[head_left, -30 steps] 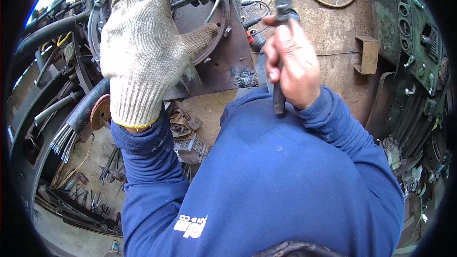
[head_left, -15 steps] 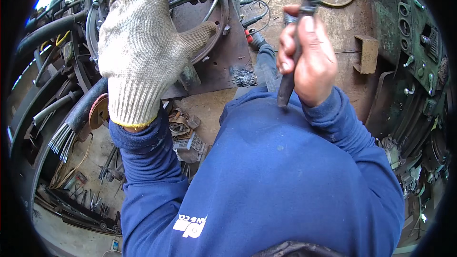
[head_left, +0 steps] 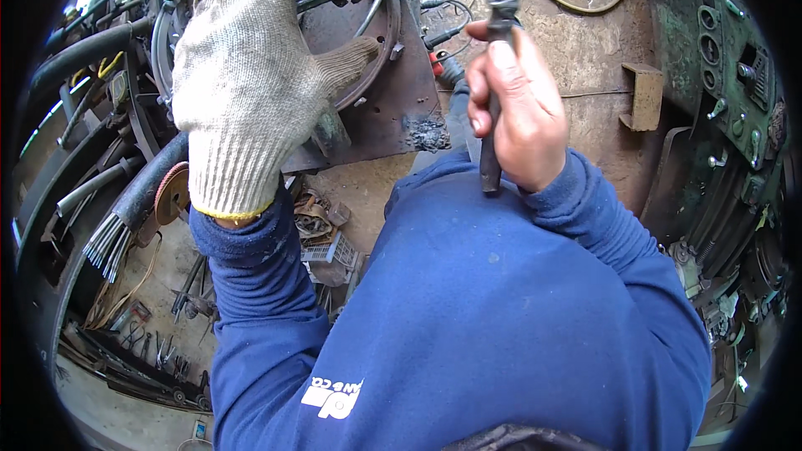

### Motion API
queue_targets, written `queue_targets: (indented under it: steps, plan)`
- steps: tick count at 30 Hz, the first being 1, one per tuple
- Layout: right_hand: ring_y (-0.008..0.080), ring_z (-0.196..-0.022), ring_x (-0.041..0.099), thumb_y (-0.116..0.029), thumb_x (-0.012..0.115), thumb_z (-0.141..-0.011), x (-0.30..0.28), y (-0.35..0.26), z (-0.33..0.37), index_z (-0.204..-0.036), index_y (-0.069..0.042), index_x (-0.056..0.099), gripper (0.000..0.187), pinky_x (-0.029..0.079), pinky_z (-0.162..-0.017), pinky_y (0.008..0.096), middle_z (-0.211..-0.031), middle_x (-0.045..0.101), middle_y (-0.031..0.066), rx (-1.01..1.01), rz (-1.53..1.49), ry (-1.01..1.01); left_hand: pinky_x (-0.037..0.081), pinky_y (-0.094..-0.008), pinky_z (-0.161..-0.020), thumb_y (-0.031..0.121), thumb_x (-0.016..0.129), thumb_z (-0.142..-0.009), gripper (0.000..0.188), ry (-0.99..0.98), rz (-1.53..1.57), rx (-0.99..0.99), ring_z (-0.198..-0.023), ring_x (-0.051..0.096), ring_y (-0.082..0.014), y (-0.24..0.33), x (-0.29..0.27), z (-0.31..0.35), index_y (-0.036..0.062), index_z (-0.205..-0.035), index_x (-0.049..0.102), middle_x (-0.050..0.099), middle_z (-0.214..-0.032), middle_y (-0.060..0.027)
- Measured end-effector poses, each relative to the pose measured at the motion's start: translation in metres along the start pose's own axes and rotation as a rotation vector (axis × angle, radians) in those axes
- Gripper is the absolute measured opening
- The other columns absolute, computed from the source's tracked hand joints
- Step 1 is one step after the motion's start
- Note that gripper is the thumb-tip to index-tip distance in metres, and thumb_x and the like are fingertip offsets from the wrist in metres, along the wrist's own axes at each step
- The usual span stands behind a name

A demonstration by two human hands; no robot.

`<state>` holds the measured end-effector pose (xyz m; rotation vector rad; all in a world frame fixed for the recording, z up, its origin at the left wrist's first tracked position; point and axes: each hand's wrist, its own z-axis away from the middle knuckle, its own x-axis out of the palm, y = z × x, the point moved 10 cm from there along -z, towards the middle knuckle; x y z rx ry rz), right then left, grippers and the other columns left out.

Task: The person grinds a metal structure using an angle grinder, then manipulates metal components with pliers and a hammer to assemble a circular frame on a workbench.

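My left hand, in a grey-white knit work glove with a yellow-edged cuff, reaches over a round metal frame on a rusty steel plate. Its thumb sticks out to the right and its fingers stretch forward. The fingertips pass out of the picture at the top, so what they touch is hidden. My bare right hand is closed around a dark long-handled tool with a lumpy black upper part. The handle's lower end points toward my body; the tool's far end lies beyond the upper edge.
A green machine panel with knobs stands at the right. A short piece of steel channel rests on the floor. Cables run across the concrete. Metal bars and a black hose with bared wire ends crowd the left, above several hand tools.
My right hand has moved a little to the left with the dark long-handled tool, which now stands more upright. The gloved left hand stays in place.
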<state>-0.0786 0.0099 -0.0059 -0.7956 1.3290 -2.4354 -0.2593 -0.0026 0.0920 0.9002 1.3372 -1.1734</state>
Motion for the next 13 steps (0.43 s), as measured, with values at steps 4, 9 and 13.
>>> queue_targets:
  steps: [4,9,13]
  plan:
    - [0.0054,-0.056,0.041,-0.031,0.042,-0.11,0.011,0.025,-0.004,-0.125,0.0,0.051,0.035,0.037,-0.049,0.0211,-0.075,0.047,-0.0003,0.031,0.126,-0.025,0.033,-0.0452,-0.12,0.047,0.087,-0.068,0.101,0.007,-0.013,0.003,-0.148,0.034,-0.0369,0.001,0.0,-0.002,0.0046,-0.15,0.045,0.043,-0.155,-0.0198]
    - [0.0052,-0.052,0.037,-0.031,0.041,-0.111,0.009,0.017,0.001,-0.122,0.0,0.051,0.034,0.035,-0.047,0.0215,-0.072,0.044,-0.0029,0.143,0.04,-0.055,0.033,-0.0449,-0.121,0.047,0.087,-0.068,0.102,-0.001,-0.007,-0.005,-0.149,0.033,-0.0367,-0.001,0.002,-0.001,0.0046,-0.15,0.044,0.044,-0.155,-0.0202]
    - [0.0071,-0.051,0.045,-0.034,0.041,-0.111,-0.015,-0.006,-0.008,-0.132,-0.001,0.043,0.04,0.043,-0.048,0.0221,-0.075,0.048,0.0005,-0.039,-0.138,0.022,0.032,-0.0447,-0.121,0.048,0.087,-0.069,0.102,-0.018,-0.013,-0.013,-0.149,0.032,-0.0378,0.0,0.001,0.0,0.0052,-0.151,0.044,0.042,-0.155,-0.0213]
